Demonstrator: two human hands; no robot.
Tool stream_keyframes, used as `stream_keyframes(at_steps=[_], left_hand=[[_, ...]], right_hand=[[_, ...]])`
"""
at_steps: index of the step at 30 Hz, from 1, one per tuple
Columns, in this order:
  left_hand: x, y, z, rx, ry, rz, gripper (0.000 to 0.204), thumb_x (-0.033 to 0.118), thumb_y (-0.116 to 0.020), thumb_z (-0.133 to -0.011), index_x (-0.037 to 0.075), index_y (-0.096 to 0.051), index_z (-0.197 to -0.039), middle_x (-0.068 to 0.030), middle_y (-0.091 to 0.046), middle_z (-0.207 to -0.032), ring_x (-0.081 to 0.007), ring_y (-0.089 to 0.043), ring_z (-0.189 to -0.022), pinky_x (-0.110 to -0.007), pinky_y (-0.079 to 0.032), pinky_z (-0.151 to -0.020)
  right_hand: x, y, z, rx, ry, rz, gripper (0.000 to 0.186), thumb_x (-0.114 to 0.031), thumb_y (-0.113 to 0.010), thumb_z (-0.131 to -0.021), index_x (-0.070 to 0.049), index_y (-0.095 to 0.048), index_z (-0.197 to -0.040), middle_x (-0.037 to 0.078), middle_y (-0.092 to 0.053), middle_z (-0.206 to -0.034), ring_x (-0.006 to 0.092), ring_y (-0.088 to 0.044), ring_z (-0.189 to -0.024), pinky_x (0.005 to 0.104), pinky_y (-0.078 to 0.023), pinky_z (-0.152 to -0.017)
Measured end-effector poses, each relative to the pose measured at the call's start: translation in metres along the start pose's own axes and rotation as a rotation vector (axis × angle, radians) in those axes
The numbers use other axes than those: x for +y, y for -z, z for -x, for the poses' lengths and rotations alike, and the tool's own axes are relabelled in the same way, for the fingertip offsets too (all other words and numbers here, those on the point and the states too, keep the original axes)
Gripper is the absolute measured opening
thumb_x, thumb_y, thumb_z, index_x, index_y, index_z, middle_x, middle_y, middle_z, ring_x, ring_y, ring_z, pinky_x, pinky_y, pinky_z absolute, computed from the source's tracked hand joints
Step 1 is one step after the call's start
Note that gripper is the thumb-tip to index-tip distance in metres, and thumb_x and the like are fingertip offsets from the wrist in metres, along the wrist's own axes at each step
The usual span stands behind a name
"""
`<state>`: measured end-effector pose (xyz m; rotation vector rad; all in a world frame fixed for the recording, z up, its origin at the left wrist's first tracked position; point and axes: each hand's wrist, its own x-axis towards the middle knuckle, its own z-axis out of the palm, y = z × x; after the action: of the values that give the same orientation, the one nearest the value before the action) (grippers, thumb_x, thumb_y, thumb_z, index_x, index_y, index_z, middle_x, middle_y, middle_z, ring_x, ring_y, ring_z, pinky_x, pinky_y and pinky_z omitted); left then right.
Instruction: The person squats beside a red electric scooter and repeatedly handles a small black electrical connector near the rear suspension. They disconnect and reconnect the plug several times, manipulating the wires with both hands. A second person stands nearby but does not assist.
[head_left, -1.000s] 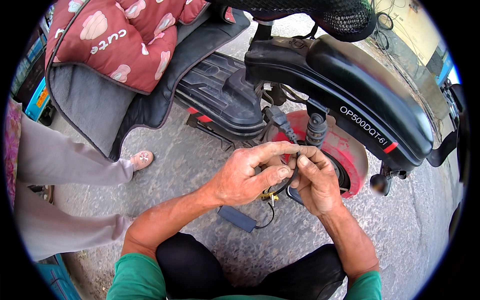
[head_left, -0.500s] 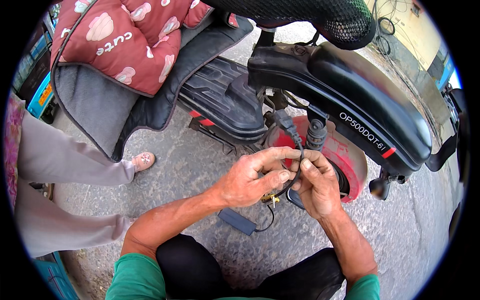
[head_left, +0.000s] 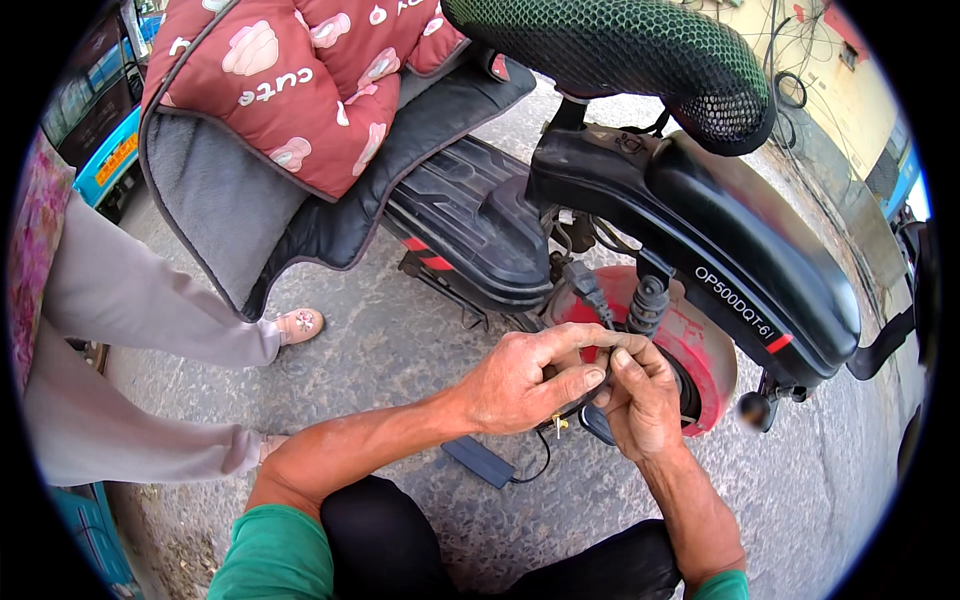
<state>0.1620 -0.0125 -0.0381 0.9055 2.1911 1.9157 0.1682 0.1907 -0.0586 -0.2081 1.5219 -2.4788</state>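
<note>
My left hand (head_left: 530, 380) and my right hand (head_left: 640, 400) meet fingertip to fingertip, closed on a black cable (head_left: 582, 408). The cable's black plug (head_left: 585, 285) sticks up above my fingers, in front of the scooter's red rear wheel cover (head_left: 705, 370) and its shock absorber (head_left: 648, 305). Just below my hands some keys with a yellow tag (head_left: 558, 425) show, partly hidden. A dark rectangular charger brick (head_left: 478, 462) with a thin lead lies on the ground beneath them.
The scooter's black frame (head_left: 750, 240), footboard (head_left: 450, 215) and mesh-covered seat (head_left: 630, 50) fill the upper middle. A pink quilted wind guard (head_left: 280, 110) hangs at upper left. Another person's legs (head_left: 150, 290) stand at left beside blue vehicles (head_left: 105, 155). Loose wires (head_left: 785, 90) run along a wall.
The scooter and my hands appear lower in the picture, with more of the seat showing, as the view has shifted. My fingers remain pinched on the cable and look slightly closer together.
</note>
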Motion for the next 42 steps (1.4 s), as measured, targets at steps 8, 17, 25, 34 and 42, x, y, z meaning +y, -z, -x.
stream_keyframes(at_steps=[8,17,25,34,42], left_hand=[[-0.005,-0.004,0.001,0.063,-0.008,-0.063,0.050,0.024,-0.067,-0.094,0.001,-0.053,-0.136,-0.0046,-0.066,-0.073,-0.0100,-0.060,-0.068,-0.029,-0.049,-0.065],[0.008,-0.006,0.005,0.087,-0.041,-0.071,0.050,0.020,-0.067,-0.094,-0.001,-0.051,-0.136,-0.0048,-0.064,-0.069,-0.0104,-0.059,-0.065,-0.030,-0.049,-0.064],[0.007,-0.009,0.006,0.089,-0.102,-0.081,0.051,0.022,-0.065,-0.095,-0.001,-0.049,-0.137,-0.0054,-0.064,-0.068,-0.0119,-0.061,-0.064,-0.031,-0.049,-0.064],[0.009,-0.006,0.007,0.063,-0.043,-0.089,0.056,0.025,-0.065,-0.093,-0.003,-0.046,-0.138,-0.0101,-0.066,-0.073,-0.0185,-0.064,-0.066,-0.035,-0.050,-0.064],[0.008,-0.006,0.011,0.064,-0.053,-0.070,0.055,0.021,-0.065,-0.094,0.000,-0.045,-0.142,-0.0060,-0.065,-0.071,-0.0123,-0.062,-0.068,-0.032,-0.050,-0.066]], right_hand=[[-0.001,-0.001,0.000,-0.007,0.017,-0.046,0.019,-0.015,-0.061,-0.098,-0.004,-0.061,-0.113,0.007,-0.065,-0.097,0.0116,-0.064,-0.084,0.0216,-0.055,-0.061],[0.002,0.002,0.000,-0.003,0.022,-0.061,0.019,-0.015,-0.061,-0.098,-0.004,-0.061,-0.114,0.007,-0.065,-0.099,0.0109,-0.064,-0.083,0.0212,-0.055,-0.061],[0.001,-0.003,0.001,-0.003,0.035,-0.050,0.019,-0.015,-0.062,-0.098,-0.003,-0.061,-0.113,0.006,-0.065,-0.100,0.0114,-0.063,-0.082,0.0214,-0.053,-0.061],[0.003,-0.002,0.001,-0.009,0.018,-0.061,0.020,-0.016,-0.063,-0.097,-0.004,-0.061,-0.113,0.006,-0.065,-0.097,0.0108,-0.063,-0.082,0.0211,-0.053,-0.061],[0.004,-0.007,0.002,0.016,0.037,-0.052,0.019,-0.016,-0.062,-0.098,-0.004,-0.061,-0.113,0.006,-0.065,-0.096,0.0114,-0.063,-0.080,0.0219,-0.053,-0.061]])
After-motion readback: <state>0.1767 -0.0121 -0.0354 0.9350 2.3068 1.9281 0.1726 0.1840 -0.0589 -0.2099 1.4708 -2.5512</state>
